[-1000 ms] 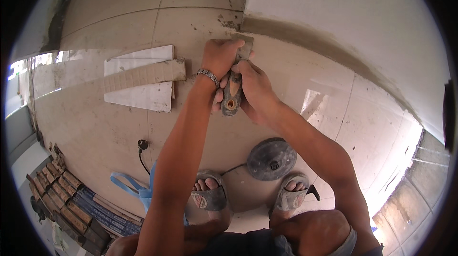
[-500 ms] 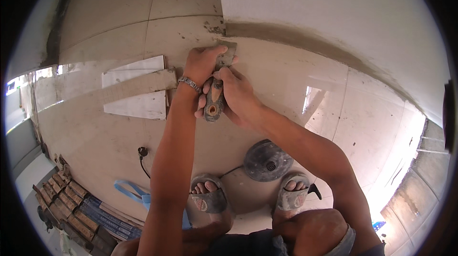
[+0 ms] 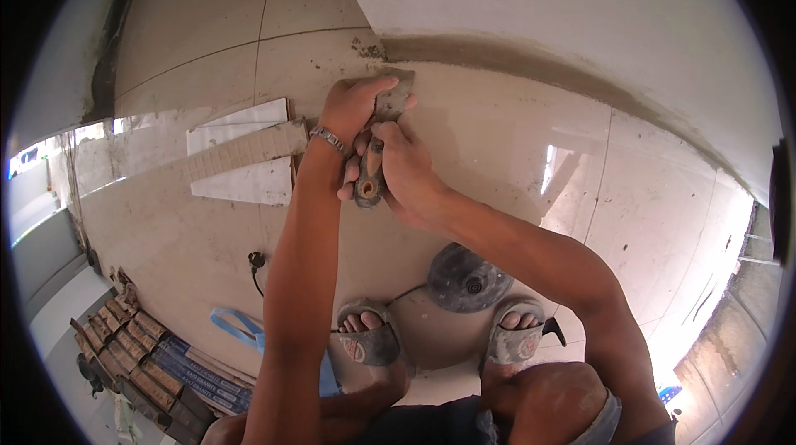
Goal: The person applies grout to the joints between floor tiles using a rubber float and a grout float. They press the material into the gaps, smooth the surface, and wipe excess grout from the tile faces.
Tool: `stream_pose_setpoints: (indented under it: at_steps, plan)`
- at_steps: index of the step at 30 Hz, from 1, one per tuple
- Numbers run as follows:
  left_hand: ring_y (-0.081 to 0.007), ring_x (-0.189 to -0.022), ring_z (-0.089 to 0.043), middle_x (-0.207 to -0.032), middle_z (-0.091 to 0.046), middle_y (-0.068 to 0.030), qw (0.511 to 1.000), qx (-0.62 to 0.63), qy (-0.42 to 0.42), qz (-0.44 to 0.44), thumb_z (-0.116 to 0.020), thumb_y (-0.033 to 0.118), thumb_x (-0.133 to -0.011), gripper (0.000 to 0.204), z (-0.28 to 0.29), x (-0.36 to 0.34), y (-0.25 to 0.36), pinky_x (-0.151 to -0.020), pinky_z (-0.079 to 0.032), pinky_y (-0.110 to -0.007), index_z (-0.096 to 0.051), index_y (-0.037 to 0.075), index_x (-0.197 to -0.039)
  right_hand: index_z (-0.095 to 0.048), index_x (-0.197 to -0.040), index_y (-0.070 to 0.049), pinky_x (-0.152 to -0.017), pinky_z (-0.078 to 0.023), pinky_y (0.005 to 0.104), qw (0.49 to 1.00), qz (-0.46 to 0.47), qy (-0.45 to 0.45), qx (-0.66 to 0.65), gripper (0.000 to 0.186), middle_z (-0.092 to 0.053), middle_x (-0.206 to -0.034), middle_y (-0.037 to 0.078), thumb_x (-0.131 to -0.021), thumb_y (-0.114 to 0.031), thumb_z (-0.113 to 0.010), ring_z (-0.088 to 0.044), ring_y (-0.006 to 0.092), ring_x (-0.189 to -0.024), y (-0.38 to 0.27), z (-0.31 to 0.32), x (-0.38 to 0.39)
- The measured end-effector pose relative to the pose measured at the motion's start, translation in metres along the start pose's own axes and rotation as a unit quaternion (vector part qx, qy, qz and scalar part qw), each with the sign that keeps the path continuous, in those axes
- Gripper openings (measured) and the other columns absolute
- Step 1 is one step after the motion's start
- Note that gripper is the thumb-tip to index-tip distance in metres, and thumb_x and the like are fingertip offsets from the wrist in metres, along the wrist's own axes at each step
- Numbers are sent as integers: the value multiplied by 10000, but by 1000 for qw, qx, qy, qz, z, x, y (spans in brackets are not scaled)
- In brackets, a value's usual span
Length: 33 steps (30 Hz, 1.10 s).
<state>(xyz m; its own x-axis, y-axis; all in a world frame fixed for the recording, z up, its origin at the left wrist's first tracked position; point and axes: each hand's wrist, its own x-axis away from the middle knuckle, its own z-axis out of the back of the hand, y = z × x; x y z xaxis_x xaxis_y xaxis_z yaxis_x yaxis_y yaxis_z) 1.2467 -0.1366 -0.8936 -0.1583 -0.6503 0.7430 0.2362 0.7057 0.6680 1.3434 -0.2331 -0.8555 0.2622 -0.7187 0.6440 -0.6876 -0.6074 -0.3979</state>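
Note:
Both my hands are on a putty knife (image 3: 371,173) with a worn, cement-smeared wooden handle, held over the tiled floor. Its flat grey blade (image 3: 396,90) points away from me. My left hand (image 3: 350,107), with a metal bracelet at the wrist, is closed around the blade, thumb lying across it and fingertips showing past its right edge. Lower down, my right hand (image 3: 409,170) is wrapped round the handle, its thumb on top near the blade. The handle's end, with a hole in it, sticks out toward me between the hands.
Cut white tile pieces (image 3: 240,180) and a beige strip (image 3: 249,149) lie on the left. A round dark disc-shaped object (image 3: 470,278) sits before my sandalled feet, near a black plug (image 3: 256,259). Stacked boxes (image 3: 186,374) and a blue strap (image 3: 236,326) are lower left; a wall (image 3: 564,14) rises ahead right.
The view has shifted slightly, so the floor things appear a little to the right. My hands keep their hold on the putty knife, with the right hand turned slightly.

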Motion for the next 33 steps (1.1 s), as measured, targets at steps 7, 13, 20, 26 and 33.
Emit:
stream_pose_setpoints:
  at_steps: [7,13,20,26,33]
  plan:
    - [-162,-527,-590,-754,-689,-86,996,-65,36,-44,-728,361,-881,407,-10,7,1,-433,-444,-311,-729,-38,-955,-438,-937,-43,-641,-618,466,1000,-18,7,-22,251,-501,-836,107,-1068,-208,-300,-582,247,-698,0,5,1]
    - [-163,-537,-601,-804,-725,-106,1000,-5,-11,3,-704,330,-909,384,-1,-4,-3,-427,-443,-312,-711,-35,-1027,-438,-952,-39,-654,-617,476,999,-12,-6,-38,252,-516,-820,122,-1077,-215,-308,-589,255,-701,1,6,-1]
    - [-170,-651,-653,-971,-760,-160,999,-17,-38,16,-690,254,-935,353,-14,-6,7,-520,-508,-320,-671,-50,-1114,-433,-974,-42,-651,-616,457,998,-2,10,-69,208,-526,-819,116,-1061,-205,-336,-594,251,-710,0,10,0]
    - [-179,-669,-659,-975,-758,-163,998,-28,-39,38,-707,235,-926,350,-29,-11,6,-544,-526,-323,-662,-50,-1126,-438,-973,-53,-650,-596,464,996,-5,-9,-86,211,-526,-820,118,-1060,-217,-339,-594,256,-711,-7,23,10]
    - [-161,-649,-651,-935,-758,-128,995,-81,-42,49,-711,275,-926,360,-53,-11,11,-526,-509,-305,-687,-49,-1081,-469,-948,-57,-661,-582,468,993,2,16,-113,250,-524,-788,112,-1064,-235,-338,-591,280,-689,-10,37,17]
